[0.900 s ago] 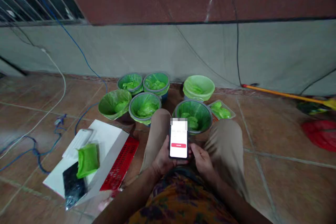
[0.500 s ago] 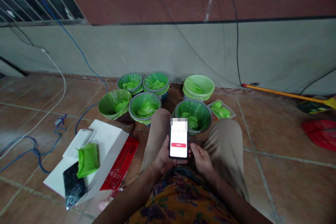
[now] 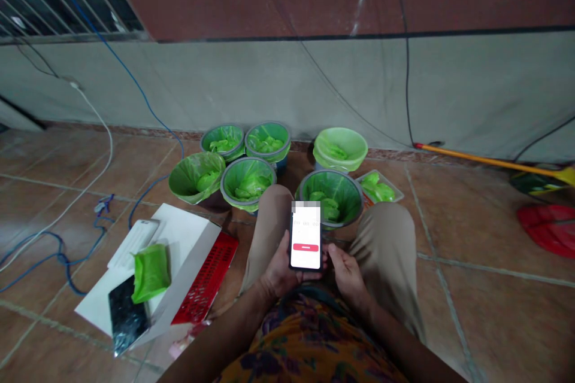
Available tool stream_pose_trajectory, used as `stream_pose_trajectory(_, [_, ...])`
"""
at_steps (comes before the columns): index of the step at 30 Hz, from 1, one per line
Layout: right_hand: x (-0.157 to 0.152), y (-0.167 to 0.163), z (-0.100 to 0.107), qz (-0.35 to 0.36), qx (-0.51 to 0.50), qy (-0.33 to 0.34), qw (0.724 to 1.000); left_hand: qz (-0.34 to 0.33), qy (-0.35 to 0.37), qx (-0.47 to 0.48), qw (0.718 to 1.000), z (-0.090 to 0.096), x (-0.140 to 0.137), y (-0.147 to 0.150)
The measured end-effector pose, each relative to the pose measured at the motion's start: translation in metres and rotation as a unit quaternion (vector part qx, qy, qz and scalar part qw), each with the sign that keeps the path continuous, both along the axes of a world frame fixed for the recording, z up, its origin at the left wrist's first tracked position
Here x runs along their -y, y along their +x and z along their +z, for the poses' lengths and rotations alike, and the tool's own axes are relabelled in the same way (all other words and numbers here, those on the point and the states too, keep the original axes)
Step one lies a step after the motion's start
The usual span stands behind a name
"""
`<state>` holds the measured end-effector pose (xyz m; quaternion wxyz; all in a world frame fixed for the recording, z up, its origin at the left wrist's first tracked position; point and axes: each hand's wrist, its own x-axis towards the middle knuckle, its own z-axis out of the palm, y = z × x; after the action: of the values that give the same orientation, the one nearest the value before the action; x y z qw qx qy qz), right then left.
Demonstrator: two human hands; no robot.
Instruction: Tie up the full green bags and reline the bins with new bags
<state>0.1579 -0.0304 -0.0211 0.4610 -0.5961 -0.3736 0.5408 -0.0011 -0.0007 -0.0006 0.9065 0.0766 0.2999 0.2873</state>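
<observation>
My left hand (image 3: 279, 269) is wrapped round a smartphone (image 3: 306, 256), held upright above my lap. Its lit screen is white with a red button, and the top part is blurred out. Beside the phone's lower right edge is my right hand (image 3: 345, 269), fingers curled in and thumb toward the phone; no object shows in it. Just beyond the phone stands a bin (image 3: 353, 198) lined with a green plastic bag, partly hidden by the phone. Another lined bin (image 3: 248, 182) is left of my knee.
More bag-lined bins (image 3: 267, 139) stand along the wall, with a clear tray (image 3: 394, 187) of green plastic at right. On the left floor, a white board (image 3: 179, 224) carries a green packet (image 3: 151, 272) and a black packet (image 3: 123, 317), beside a red basket (image 3: 206, 278). Cables (image 3: 60, 254) lie farther left.
</observation>
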Motion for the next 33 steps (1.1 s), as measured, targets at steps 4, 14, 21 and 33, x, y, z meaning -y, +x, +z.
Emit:
stream_pose_trajectory(4, [-0.0001, 0.0002, -0.0008, -0.001, 0.016, 0.001, 1.0, -0.004, -0.004, 0.0, 1.0, -0.0003, -0.0004, -0.0001])
stream_pose_trajectory(14, [-0.0005, 0.0012, -0.0026, 0.004, 0.004, 0.005, 1.0, 0.004, 0.002, 0.007, 1.0, -0.0006, 0.0001, 0.0003])
stream_pose_trajectory(21, [-0.0009, 0.0008, -0.0001, 0.009, 0.02, 0.018, 1.0, 0.01, 0.0, 0.01, 1.0, -0.003, 0.0009, -0.0006])
stream_pose_trajectory(33, [-0.0008, 0.0019, -0.0018, 0.013, 0.026, 0.005, 1.0, 0.013, -0.01, 0.003, 1.0, -0.0044, 0.001, -0.0006])
